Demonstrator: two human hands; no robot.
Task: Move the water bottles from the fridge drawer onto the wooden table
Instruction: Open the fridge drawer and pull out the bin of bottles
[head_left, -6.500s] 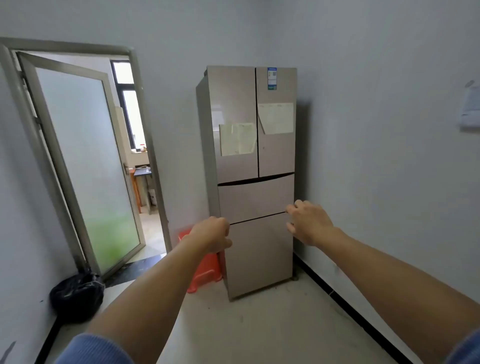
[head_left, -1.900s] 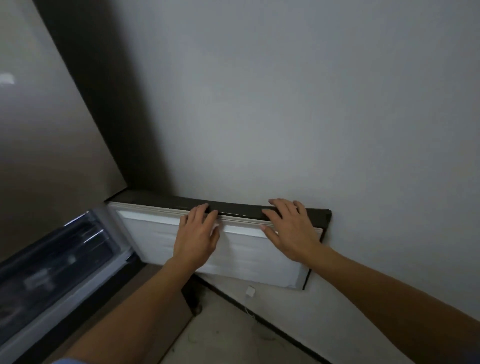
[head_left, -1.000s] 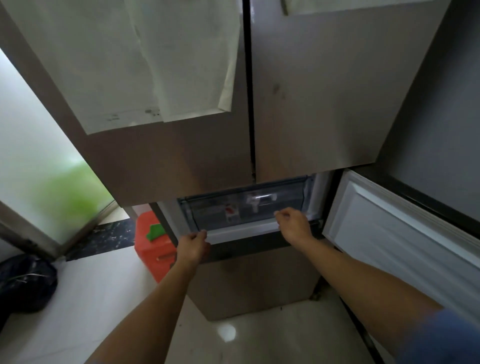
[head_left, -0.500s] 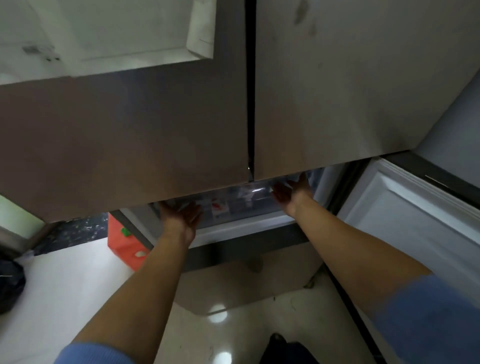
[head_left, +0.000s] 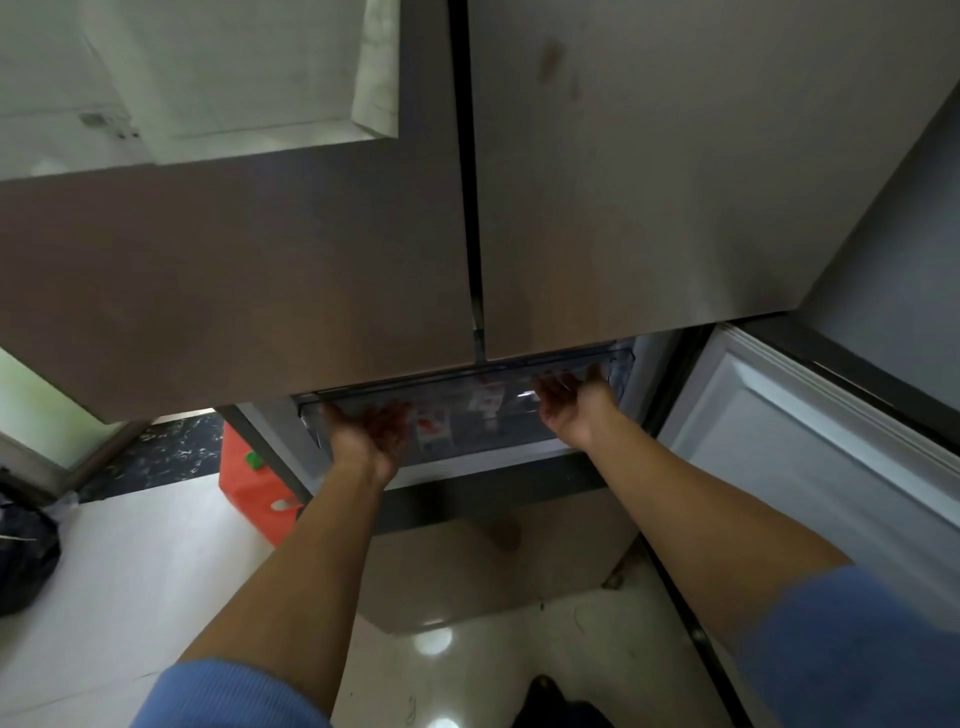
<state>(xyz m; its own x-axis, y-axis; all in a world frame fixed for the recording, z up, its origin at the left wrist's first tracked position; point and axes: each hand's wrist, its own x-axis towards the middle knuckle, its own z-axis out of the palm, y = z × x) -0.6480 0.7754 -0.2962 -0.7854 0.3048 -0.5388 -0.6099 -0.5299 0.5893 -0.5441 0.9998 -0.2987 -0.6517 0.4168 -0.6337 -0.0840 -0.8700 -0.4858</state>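
The fridge (head_left: 623, 182) fills most of what I can see from here, its two upper doors closed. Its lower compartment door (head_left: 810, 457) is swung wide to the right with the white liner showing. Under the upper doors sits the clear drawer (head_left: 457, 385), only partly out. A red stool (head_left: 249, 488) stands on the floor just beside the fridge's left corner.

The person has both palms turned up at the drawer front, the left hand (head_left: 366, 434) near its left corner and the right hand (head_left: 569, 410) near its right. The fingers (head_left: 594, 374) look hooked onto the front rim, grasping it, though their tips are lost in shadow.

I'd say the step is drawing the drawer out. It wants an even, level pull from both corners so it does not jam, far enough to clear the upper doors and leave room to reach in.

The water bottles (head_left: 431, 426) lie inside the drawer, seen through its front wall as red-and-white labels. They are between the two hands and just behind the fingers, untouched. How many there are I cannot tell.
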